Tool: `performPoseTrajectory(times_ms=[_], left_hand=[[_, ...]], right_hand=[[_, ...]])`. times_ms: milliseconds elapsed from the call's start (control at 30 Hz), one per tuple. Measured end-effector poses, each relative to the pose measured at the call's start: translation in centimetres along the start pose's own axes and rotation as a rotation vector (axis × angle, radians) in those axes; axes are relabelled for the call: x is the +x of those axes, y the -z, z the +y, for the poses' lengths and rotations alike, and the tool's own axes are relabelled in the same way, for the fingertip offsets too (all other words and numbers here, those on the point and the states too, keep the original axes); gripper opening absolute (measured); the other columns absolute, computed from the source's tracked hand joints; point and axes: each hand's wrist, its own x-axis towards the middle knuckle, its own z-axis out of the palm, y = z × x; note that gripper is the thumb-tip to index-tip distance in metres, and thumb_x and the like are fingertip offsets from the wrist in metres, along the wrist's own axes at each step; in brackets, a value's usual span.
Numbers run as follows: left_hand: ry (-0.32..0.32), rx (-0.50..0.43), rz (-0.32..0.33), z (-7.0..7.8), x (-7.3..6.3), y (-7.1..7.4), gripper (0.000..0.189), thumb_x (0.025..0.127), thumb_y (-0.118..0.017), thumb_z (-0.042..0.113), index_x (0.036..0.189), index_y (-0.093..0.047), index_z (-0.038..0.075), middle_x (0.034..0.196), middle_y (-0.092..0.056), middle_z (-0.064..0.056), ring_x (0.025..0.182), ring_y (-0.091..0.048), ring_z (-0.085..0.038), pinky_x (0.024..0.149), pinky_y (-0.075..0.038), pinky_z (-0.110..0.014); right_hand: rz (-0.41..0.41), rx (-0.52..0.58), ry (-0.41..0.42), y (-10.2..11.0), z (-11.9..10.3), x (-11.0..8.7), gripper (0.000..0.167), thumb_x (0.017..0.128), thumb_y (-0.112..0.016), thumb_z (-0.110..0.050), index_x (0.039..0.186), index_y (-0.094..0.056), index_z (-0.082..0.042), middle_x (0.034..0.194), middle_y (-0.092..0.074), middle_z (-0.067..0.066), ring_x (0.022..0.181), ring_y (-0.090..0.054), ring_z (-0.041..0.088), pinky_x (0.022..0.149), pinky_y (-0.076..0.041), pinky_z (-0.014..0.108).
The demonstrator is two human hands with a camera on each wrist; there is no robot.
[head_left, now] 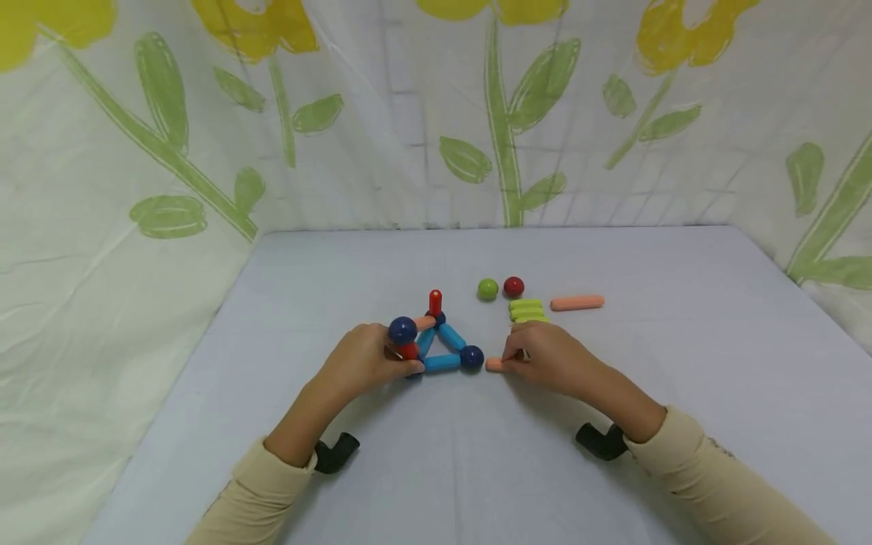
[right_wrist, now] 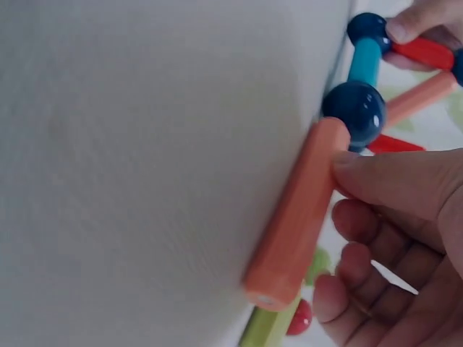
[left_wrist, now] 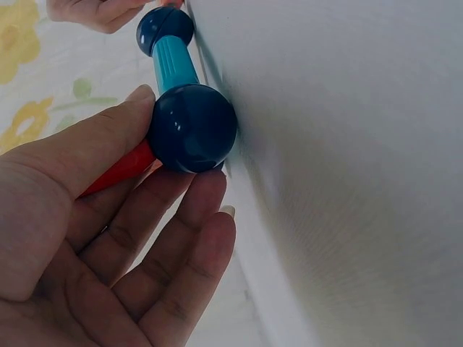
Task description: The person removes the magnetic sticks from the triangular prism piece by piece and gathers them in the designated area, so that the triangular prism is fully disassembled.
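Observation:
A flat triangle of light-blue rods (head_left: 441,362) joined by dark blue balls lies mid-table. My left hand (head_left: 391,360) grips a slanting red rod (head_left: 409,350) at the triangle's left corner, and a dark blue ball (head_left: 402,330) sits on top of it. The left wrist view shows the thumb and fingers around that corner's ball (left_wrist: 192,128) and red rod (left_wrist: 119,170). My right hand (head_left: 511,359) pinches an orange rod (head_left: 495,364) lying flat. Its tip touches the triangle's right ball (right_wrist: 354,108). A second red rod (head_left: 435,301) stands upright on the back corner.
Behind my right hand lie a green ball (head_left: 487,289), a red ball (head_left: 514,286), a stack of green rods (head_left: 527,309) and another orange rod (head_left: 577,303). A flower-print cloth wall (head_left: 170,151) encloses the pale table (head_left: 681,363) on three sides.

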Motion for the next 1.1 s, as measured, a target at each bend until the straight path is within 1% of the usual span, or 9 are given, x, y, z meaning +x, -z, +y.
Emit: performPoseTrajectory(times_ms=[267,433,633,733,833,867,967,1033,1100], left_hand=[[0.000,-0.002,0.006,0.0,-0.1,0.0,0.025,0.081,-0.087,0.024,0.084,-0.073,0.003,0.070,-0.069,0.000,0.054,-0.058,-0.012,0.052,-0.049,-0.029],[0.004,-0.005,0.003,0.0,-0.1,0.1,0.025,0.081,-0.087,0.024,0.083,-0.073,0.003,0.069,-0.068,0.000,0.054,-0.058,-0.012,0.051,-0.049,-0.029],[-0.001,0.001,0.003,0.1,0.0,0.0,0.024,0.081,-0.087,0.025,0.084,-0.074,0.005,0.071,-0.069,0.001,0.057,-0.059,-0.012,0.054,-0.050,-0.029],[-0.001,0.003,0.004,0.0,0.0,0.0,0.023,0.081,-0.087,0.025,0.085,-0.075,0.005,0.072,-0.069,0.001,0.058,-0.059,-0.012,0.055,-0.050,-0.029],[0.000,0.000,0.001,0.1,0.0,0.0,0.023,0.081,-0.087,0.024,0.085,-0.074,0.005,0.072,-0.070,0.000,0.057,-0.059,-0.012,0.054,-0.050,-0.029],[0.002,-0.001,0.001,0.1,0.0,0.0,0.024,0.081,-0.087,0.024,0.085,-0.073,0.004,0.071,-0.069,-0.001,0.056,-0.059,-0.013,0.053,-0.050,-0.029],[0.009,-0.003,-0.002,0.1,0.0,0.0,0.025,0.081,-0.086,0.024,0.084,-0.073,0.003,0.071,-0.069,-0.001,0.055,-0.058,-0.013,0.052,-0.050,-0.029],[0.019,-0.001,-0.004,0.1,0.0,0.0,0.026,0.081,-0.087,0.025,0.084,-0.072,0.003,0.071,-0.069,-0.001,0.055,-0.058,-0.013,0.052,-0.050,-0.029],[0.029,0.001,-0.005,0.1,0.0,0.0,0.027,0.081,-0.087,0.026,0.084,-0.072,0.003,0.070,-0.069,-0.001,0.055,-0.058,-0.013,0.052,-0.050,-0.029]], right_hand=[[-0.111,0.046,-0.145,1.9,1.1,-1.2,0.012,0.087,-0.081,-0.017,0.078,-0.073,-0.016,0.074,-0.059,-0.009,0.065,-0.052,0.009,0.059,-0.046,0.026],[-0.150,0.033,-0.164,3.2,2.1,-2.0,0.017,0.086,-0.081,-0.018,0.074,-0.070,-0.017,0.068,-0.057,-0.009,0.064,-0.050,0.009,0.059,-0.044,0.027],[-0.168,-0.015,-0.192,4.5,3.2,-3.1,0.026,0.087,-0.081,-0.030,0.068,-0.067,-0.019,0.061,-0.055,-0.011,0.060,-0.047,0.008,0.057,-0.040,0.028],[-0.161,-0.057,-0.203,5.0,4.2,-3.4,0.023,0.088,-0.079,-0.032,0.073,-0.070,-0.017,0.065,-0.058,-0.011,0.061,-0.049,0.008,0.059,-0.042,0.030],[-0.163,-0.086,-0.234,5.3,5.2,-3.4,0.020,0.093,-0.074,-0.029,0.080,-0.075,-0.013,0.068,-0.061,-0.008,0.061,-0.051,0.010,0.059,-0.043,0.031],[-0.164,-0.096,-0.244,5.3,5.6,-3.4,0.020,0.094,-0.071,-0.027,0.081,-0.075,-0.013,0.071,-0.062,-0.006,0.061,-0.050,0.011,0.058,-0.043,0.031],[-0.155,-0.106,-0.266,5.5,6.4,-3.4,0.024,0.096,-0.068,-0.019,0.075,-0.074,-0.012,0.097,-0.073,0.007,0.056,-0.046,0.012,0.054,-0.038,0.030],[-0.134,-0.129,-0.255,5.5,6.9,-3.2,0.020,0.096,-0.069,-0.017,0.078,-0.075,-0.010,0.119,-0.070,0.013,0.055,-0.042,0.013,0.053,-0.036,0.029],[-0.104,-0.168,-0.242,5.5,7.2,-2.9,0.019,0.095,-0.071,-0.018,0.079,-0.076,-0.009,0.133,-0.063,0.012,0.054,-0.040,0.013,0.052,-0.035,0.029]])
